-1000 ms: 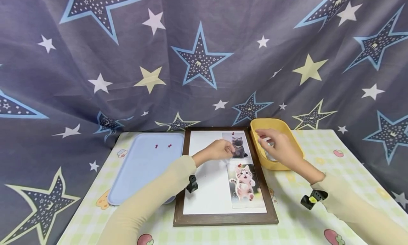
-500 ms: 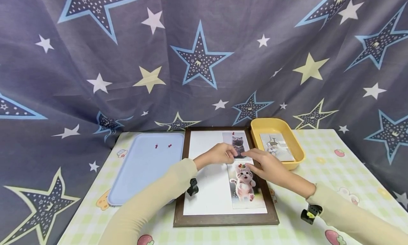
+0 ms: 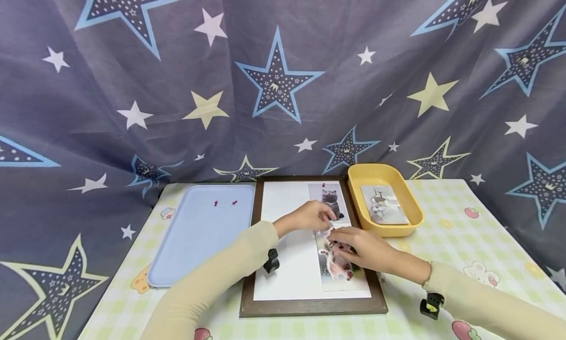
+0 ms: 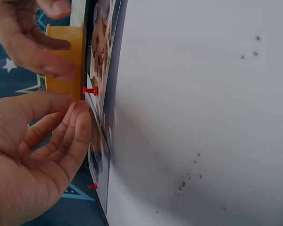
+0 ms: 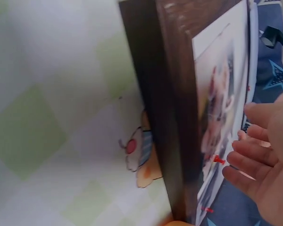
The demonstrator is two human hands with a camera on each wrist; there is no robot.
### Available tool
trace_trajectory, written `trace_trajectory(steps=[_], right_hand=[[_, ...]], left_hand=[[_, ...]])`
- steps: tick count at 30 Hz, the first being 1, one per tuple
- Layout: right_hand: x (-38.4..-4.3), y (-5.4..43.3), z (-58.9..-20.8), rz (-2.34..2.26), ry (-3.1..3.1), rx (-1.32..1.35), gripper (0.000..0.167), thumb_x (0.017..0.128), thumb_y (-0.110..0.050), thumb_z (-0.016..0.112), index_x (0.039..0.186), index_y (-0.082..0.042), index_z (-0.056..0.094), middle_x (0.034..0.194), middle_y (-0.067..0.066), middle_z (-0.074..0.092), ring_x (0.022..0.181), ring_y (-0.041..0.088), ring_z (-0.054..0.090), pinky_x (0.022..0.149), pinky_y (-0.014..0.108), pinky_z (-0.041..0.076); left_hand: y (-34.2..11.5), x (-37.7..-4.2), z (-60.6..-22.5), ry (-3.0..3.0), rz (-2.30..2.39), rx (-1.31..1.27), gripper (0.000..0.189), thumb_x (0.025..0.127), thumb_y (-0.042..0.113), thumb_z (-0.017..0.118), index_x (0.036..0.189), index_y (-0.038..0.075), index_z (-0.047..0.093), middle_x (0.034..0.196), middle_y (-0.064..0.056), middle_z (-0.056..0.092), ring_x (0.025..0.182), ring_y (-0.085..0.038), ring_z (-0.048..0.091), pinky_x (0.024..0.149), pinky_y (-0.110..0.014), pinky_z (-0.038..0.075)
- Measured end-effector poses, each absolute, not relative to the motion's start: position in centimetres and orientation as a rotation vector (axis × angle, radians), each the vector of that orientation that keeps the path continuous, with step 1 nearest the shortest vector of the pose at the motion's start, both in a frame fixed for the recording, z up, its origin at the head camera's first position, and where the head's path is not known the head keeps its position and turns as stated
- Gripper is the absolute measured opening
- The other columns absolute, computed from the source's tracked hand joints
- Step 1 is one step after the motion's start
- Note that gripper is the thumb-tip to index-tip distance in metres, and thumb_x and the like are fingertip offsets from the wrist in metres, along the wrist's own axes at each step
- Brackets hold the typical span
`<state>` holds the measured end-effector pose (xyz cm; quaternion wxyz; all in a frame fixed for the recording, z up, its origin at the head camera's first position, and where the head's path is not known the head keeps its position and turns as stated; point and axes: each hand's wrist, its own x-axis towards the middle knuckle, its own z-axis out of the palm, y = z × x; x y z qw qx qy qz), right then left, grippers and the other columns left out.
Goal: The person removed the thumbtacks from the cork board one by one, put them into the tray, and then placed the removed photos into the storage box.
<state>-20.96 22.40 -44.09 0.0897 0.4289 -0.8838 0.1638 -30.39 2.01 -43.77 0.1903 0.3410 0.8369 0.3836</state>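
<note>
On a brown-framed white board lie two photos, each with a red push pin near its top. The upper photo has a grey cat and the lower photo a kitten. My left hand hovers between them with thumb and fingertips brought together, close by the lower photo's push pin; I cannot tell whether something small is pinched there. My right hand is over the kitten photo, fingers loosely bent and apart. Nothing shows in its fingers in the right wrist view.
A yellow bin at the board's right holds a photo. To the left lies a light blue tray bearing two red push pins. A star-patterned curtain hangs behind the checked tablecloth.
My right hand has come from above the yellow bin to over the kitten photo, uncovering the photo in the bin. My left hand has shifted slightly right and toward me.
</note>
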Motion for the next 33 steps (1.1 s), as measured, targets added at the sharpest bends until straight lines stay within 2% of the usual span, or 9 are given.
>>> trace_trajectory(steps=[7,13,20,26,33], right_hand=[[-21.1,22.8,-45.1,0.375,-2.634,1.374,0.036,0.092,-0.029,0.076,0.123,-0.01,0.072,0.128,0.009,0.069,0.116,0.023,0.068,0.093,0.038,0.06],[-21.0,23.1,-45.5,0.303,-2.589,1.48,0.042,0.094,-0.037,0.073,0.128,-0.011,0.07,0.133,0.01,0.067,0.12,0.023,0.067,0.093,0.038,0.06],[-20.7,23.4,-45.5,0.229,-2.692,1.536,0.057,0.099,-0.048,0.063,0.143,-0.012,0.059,0.15,0.014,0.055,0.136,0.029,0.055,0.102,0.044,0.055],[-20.3,23.6,-45.7,0.188,-2.773,1.524,0.062,0.102,-0.048,0.057,0.152,-0.012,0.048,0.158,0.014,0.045,0.145,0.031,0.045,0.11,0.048,0.049],[-19.8,23.8,-45.9,0.123,-2.806,1.511,0.061,0.106,-0.047,0.05,0.156,-0.013,0.042,0.163,0.012,0.038,0.149,0.032,0.038,0.112,0.05,0.047]], left_hand=[[3.0,-30.5,-44.8,2.264,1.102,0.885,0.026,0.087,-0.012,0.063,0.11,-0.006,0.072,0.091,-0.019,0.077,0.072,-0.024,0.073,0.064,-0.024,0.061],[3.3,-30.7,-45.0,2.239,1.087,0.871,0.022,0.088,-0.01,0.064,0.108,-0.005,0.073,0.092,-0.019,0.077,0.07,-0.018,0.071,0.065,-0.025,0.062],[3.2,-30.9,-45.0,2.254,1.053,0.866,0.015,0.088,-0.008,0.067,0.1,-0.003,0.075,0.088,-0.016,0.076,0.065,-0.013,0.066,0.063,-0.024,0.06],[3.2,-31.0,-45.3,2.241,1.07,0.842,0.013,0.086,-0.008,0.069,0.097,-0.004,0.074,0.086,-0.015,0.076,0.064,-0.009,0.062,0.061,-0.019,0.056],[3.4,-31.1,-45.5,2.24,1.054,0.829,0.011,0.087,-0.007,0.07,0.098,-0.004,0.073,0.085,-0.015,0.075,0.063,-0.008,0.06,0.059,-0.014,0.051]])
